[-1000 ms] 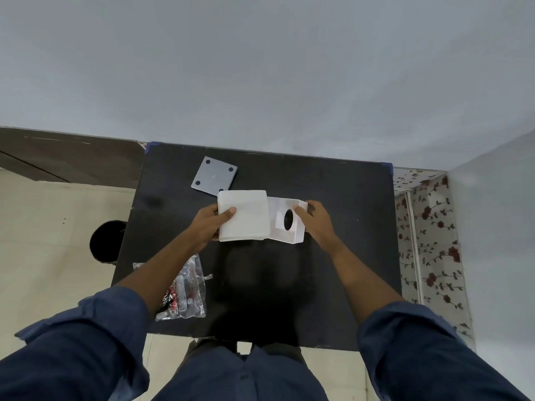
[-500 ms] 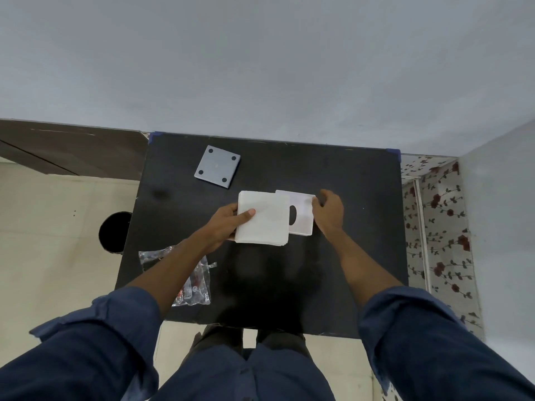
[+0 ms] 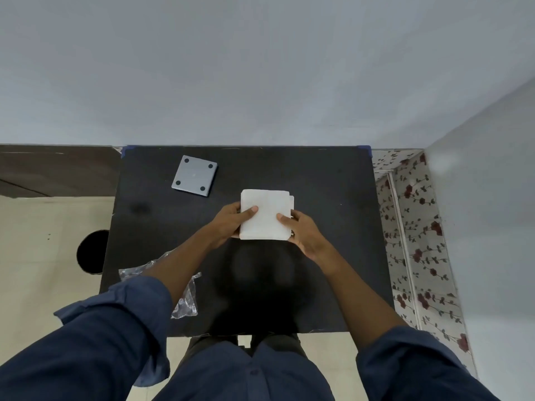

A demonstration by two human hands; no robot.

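Note:
A white square box (image 3: 265, 213) sits over the middle of the black table (image 3: 318, 183). A second white piece lies under it, and only a thin edge (image 3: 291, 198) of that piece shows at the right. My left hand (image 3: 231, 221) grips the box's left side, thumb on top. My right hand (image 3: 301, 230) grips the right side in the same way, thumb on the top face.
A grey square plate (image 3: 194, 176) with four dark dots lies at the back left of the table. A clear plastic bag (image 3: 185, 296) lies near the front left, partly under my left arm. A round black object (image 3: 92, 251) stands on the floor to the left.
The white box has slid right over the piece with the round hole, which is now almost covered. My right hand moved from that piece's right edge onto the box.

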